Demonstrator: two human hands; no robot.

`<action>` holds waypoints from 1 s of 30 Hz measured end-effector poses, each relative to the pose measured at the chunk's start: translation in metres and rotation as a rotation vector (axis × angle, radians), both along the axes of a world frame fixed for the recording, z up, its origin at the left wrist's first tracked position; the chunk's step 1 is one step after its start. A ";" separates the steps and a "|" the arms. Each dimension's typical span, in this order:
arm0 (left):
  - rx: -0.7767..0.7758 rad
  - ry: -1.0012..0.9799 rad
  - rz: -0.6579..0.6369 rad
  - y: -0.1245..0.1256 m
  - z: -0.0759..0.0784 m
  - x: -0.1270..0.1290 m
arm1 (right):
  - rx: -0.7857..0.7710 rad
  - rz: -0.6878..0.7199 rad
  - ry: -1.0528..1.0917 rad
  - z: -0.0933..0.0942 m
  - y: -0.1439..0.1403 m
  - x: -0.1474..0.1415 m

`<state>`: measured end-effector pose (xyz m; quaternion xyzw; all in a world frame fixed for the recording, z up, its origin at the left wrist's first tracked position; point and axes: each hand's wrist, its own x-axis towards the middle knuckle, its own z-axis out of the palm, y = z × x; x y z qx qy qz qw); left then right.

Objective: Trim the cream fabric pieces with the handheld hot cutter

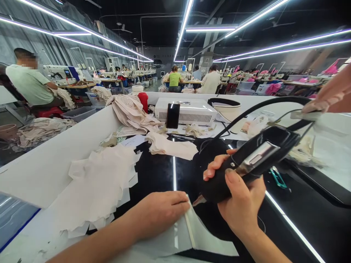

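Observation:
My right hand (240, 199) grips a black hand-held tool (246, 164) with a metal plate on its body; its black cable (255, 107) loops up and away. The tool's tip points down at a pale fabric piece (192, 233) lying on the black glossy table (301, 215). My left hand (161, 210) lies flat on that fabric, fingers together, pressing it just left of the tool. A stack of cut pale fabric pieces (95, 186) sits to the left of my left hand.
A white box-shaped machine (192, 111) with a phone (173, 115) leaning on it stands at the back. Beige cloth (131, 113), a red bottle (143, 100), teal snips (278, 179). Another person's hand (331, 95) at the right edge. Workers sit at distant sewing tables.

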<state>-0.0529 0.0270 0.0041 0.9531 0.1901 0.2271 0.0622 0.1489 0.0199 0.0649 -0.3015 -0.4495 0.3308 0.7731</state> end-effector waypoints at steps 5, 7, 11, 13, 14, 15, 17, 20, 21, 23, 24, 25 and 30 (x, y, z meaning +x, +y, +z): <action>-0.004 0.004 0.007 0.001 -0.003 -0.001 | -0.014 0.009 -0.010 -0.005 -0.005 0.000; 0.002 0.003 0.005 0.002 -0.004 -0.002 | -0.025 0.013 -0.014 -0.006 -0.005 0.001; 0.050 -0.028 -0.025 0.003 0.000 -0.003 | -0.009 0.008 0.009 0.000 -0.008 0.004; 0.073 -0.043 -0.035 0.001 0.006 -0.002 | 0.002 -0.003 0.031 0.003 -0.010 0.007; 0.068 -0.043 -0.036 -0.001 0.009 0.000 | 0.002 -0.004 0.040 0.004 -0.012 0.008; 0.056 -0.039 -0.042 -0.002 0.011 0.001 | 0.000 -0.002 0.045 0.005 -0.013 0.008; 0.033 -0.018 -0.058 -0.005 0.014 0.005 | -0.008 0.004 0.049 0.005 -0.015 0.010; 0.052 0.022 -0.081 -0.009 0.013 0.007 | -0.014 0.011 0.041 0.002 -0.015 0.009; 0.054 0.029 -0.081 -0.009 0.012 0.007 | -0.012 0.014 0.036 0.001 -0.015 0.009; 0.043 0.023 -0.069 -0.011 0.011 0.005 | -0.002 0.025 0.023 0.000 -0.015 0.007; 0.034 0.015 -0.062 -0.012 0.011 0.004 | 0.003 0.030 0.016 -0.001 -0.015 0.007; 0.026 0.010 -0.057 -0.012 0.011 0.003 | 0.009 0.033 0.010 -0.002 -0.015 0.006; 0.042 0.009 -0.047 -0.015 0.011 0.000 | 0.021 0.024 -0.022 -0.003 -0.017 0.002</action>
